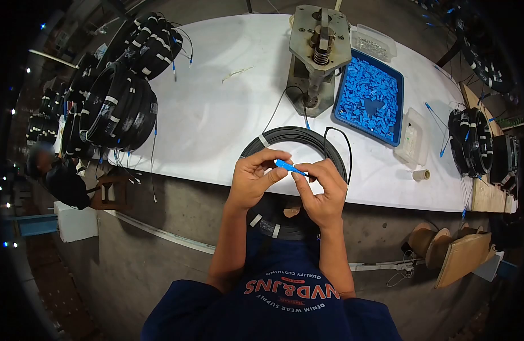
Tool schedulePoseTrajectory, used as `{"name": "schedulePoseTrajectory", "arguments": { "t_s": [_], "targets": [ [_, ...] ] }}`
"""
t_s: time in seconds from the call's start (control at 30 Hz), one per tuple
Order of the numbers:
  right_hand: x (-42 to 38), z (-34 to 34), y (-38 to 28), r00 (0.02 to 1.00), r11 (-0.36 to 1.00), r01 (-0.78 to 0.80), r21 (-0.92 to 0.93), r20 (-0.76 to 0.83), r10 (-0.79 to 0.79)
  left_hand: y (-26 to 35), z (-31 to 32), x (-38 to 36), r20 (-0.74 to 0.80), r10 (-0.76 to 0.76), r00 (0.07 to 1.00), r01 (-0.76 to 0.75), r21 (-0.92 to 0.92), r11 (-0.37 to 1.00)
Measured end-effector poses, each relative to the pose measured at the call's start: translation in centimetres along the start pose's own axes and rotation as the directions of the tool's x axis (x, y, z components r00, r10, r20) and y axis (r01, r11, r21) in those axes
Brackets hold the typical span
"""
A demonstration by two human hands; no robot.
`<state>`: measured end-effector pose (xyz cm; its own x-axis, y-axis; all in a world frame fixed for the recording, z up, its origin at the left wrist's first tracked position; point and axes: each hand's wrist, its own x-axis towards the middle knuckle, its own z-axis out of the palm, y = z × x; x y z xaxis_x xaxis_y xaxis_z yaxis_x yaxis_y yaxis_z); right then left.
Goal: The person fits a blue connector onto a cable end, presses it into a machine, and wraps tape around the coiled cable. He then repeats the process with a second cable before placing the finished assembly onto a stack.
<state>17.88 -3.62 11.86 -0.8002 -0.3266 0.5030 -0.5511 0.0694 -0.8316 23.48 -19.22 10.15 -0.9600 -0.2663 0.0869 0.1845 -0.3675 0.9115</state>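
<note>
Between my two hands is a small blue connector (286, 166), tilted down to the right. My left hand (258, 176) pinches its wider end between thumb and fingers. The fingers of my right hand (321, 187) close on its narrow end, where a black cable joins. Beneath and behind my hands, a coil of black cable (290, 133) with white ties lies partly on the white table (216, 113) and hangs over its front edge. My forearms and hands hide part of the coil.
A metal press (320, 51) stands behind the coil. Right of it are a blue tray (340, 116) of blue connector parts, clear plastic boxes (411, 136) and a small spool (421, 175). Stacked black coils (117, 108) lie left; more coils (471, 142) stand right.
</note>
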Motion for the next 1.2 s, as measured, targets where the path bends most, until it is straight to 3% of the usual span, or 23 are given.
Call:
{"name": "schedulePoseTrajectory", "arguments": {
  "t_s": [0.07,0.4,0.6,0.77,1.2],
  "targets": [
    [0.0,0.0,0.1,1.0,1.0,0.027,-0.004,-0.008,-0.027,0.2,-0.8,0.0,0.099,0.04,0.994,-0.061,0.221,0.973],
    [0.0,0.2,-0.3,1.0,0.998,-0.007,0.063,0.027,0.006,1.0,-0.6,-0.2,0.077,0.039,0.996,-0.059,0.269,0.961],
    [-0.4,0.3,-0.1,0.999,0.996,-0.032,0.079,0.026,0.03,0.9,-0.3,-0.4,0.048,0.021,0.999,-0.03,0.186,0.982],
    [-0.7,0.5,-0.1,0.995,0.988,-0.096,0.12,0.018,0.094,1.4,-0.6,-0.4,0.109,0.032,0.994,-0.066,0.322,0.945],
    [-0.7,0.3,-0.4,0.989,0.978,-0.146,0.146,0.001,0.148,1.5,-0.1,-0.3,0.099,0.048,0.994,-0.083,0.396,0.914]
  ]
}}
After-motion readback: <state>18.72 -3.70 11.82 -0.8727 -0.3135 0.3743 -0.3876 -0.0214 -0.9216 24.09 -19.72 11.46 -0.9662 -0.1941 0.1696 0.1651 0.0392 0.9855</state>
